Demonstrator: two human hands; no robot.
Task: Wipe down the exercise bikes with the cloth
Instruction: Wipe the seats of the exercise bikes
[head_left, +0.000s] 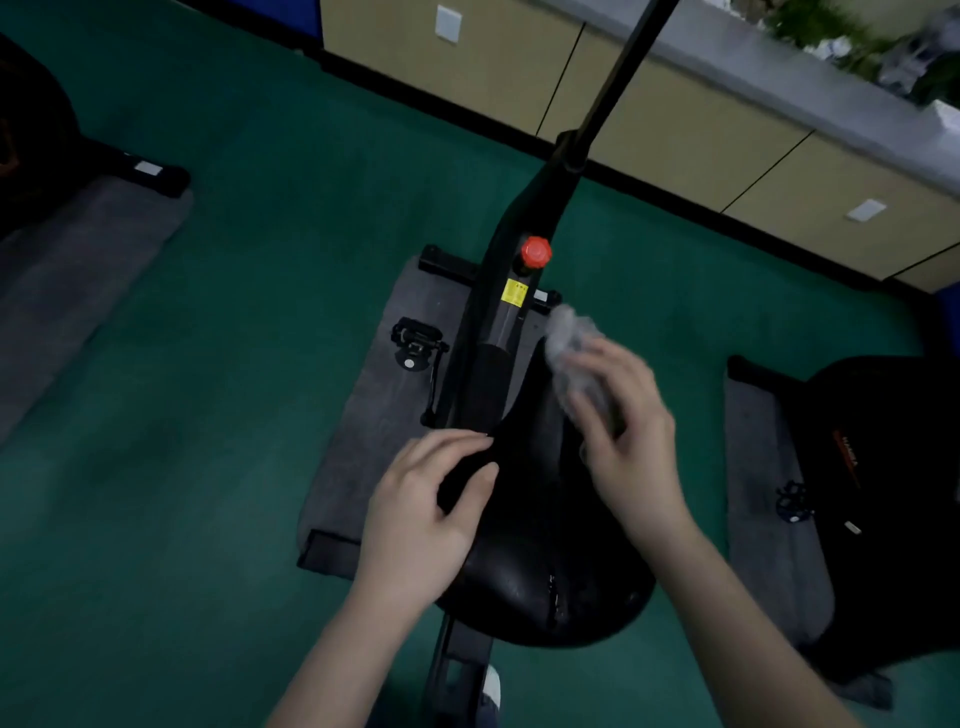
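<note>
A black exercise bike (498, 322) stands below me on a grey mat (374, 415), its black saddle (540, 566) nearest to me. My left hand (426, 514) grips the narrow nose of the saddle from the left, thumb over the top. My right hand (623, 431) holds a pale grey cloth (566, 338) over the saddle's right side; the cloth is blurred and bunched beyond my fingers. A red knob (536, 252) and a yellow label (514, 293) sit on the frame ahead of the saddle.
A second black bike (872, 467) on its own mat stands to the right, and part of a third (31, 135) at the far left. Green floor (234, 260) lies between them. Beige cabinets (675, 119) line the wall behind. A pedal (418, 340) sticks out on the left.
</note>
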